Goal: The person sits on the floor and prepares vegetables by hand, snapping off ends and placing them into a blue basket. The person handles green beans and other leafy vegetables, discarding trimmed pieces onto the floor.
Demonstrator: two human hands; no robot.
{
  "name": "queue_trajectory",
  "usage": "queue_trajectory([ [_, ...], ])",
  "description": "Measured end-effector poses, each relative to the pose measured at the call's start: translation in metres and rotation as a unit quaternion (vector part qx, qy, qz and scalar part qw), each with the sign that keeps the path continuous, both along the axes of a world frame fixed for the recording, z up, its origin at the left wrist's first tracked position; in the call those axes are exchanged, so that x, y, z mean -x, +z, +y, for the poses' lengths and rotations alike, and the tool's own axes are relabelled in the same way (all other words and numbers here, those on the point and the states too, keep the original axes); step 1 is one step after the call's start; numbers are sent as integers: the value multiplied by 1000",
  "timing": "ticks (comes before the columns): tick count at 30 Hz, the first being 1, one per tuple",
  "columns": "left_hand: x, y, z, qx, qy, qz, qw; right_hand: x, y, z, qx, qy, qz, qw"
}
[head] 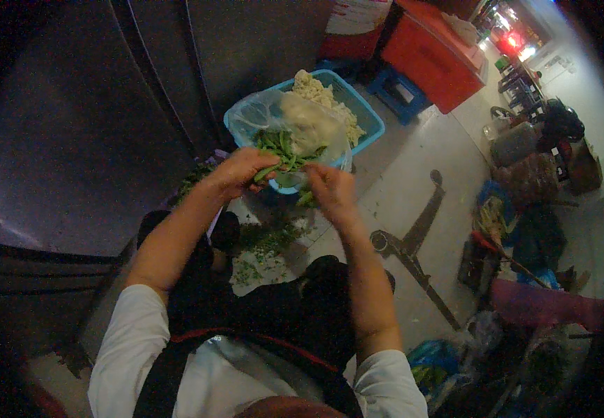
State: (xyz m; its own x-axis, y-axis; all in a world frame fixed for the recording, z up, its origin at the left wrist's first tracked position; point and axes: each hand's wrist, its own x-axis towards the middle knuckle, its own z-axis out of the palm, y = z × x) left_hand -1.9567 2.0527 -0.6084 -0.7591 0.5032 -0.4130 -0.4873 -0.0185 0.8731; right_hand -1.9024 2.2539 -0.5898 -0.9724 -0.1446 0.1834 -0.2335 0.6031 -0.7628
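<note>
My left hand [249, 170] is closed on several long green pods or chillies [268, 172]. Close by on the right, my right hand [331, 189] has its fingertips pinched together at the edge of the greens; what lies between them is too blurred to tell. Both hands are over the near edge of a blue plastic basket [370, 138]. In the basket, a clear plastic bag [260, 112] lies open with more green pods [281, 140] on it. Pale, lumpy pieces [312, 89] fill the basket's far part, some seen through the bag.
Green scraps [265, 235] litter the tiled floor between my feet. A dark metal cabinet [72, 115] stands at left. Beyond the basket are a blue stool [398, 94] and a red box [432, 57]. A dark metal bracket-like object [411, 245] and plastic bags [432, 358] lie at right.
</note>
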Motion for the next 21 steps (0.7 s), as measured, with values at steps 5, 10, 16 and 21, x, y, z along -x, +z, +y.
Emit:
queue_trajectory([
  [5, -1, 11, -3, 41, -44, -1, 998, -6, 3, -3, -126, 11, 28, 992],
  [10, -1, 10, -3, 40, -126, -6, 991, -10, -7, -18, -230, 12, 91, 969],
  [16, 1, 0, -3, 142, -147, 142, 969, -6, -11, -11, -192, 49, 103, 975],
  [21, -2, -6, 0, 226, -165, 604, 747, 5, -19, -1, -22, 58, -18, 998],
])
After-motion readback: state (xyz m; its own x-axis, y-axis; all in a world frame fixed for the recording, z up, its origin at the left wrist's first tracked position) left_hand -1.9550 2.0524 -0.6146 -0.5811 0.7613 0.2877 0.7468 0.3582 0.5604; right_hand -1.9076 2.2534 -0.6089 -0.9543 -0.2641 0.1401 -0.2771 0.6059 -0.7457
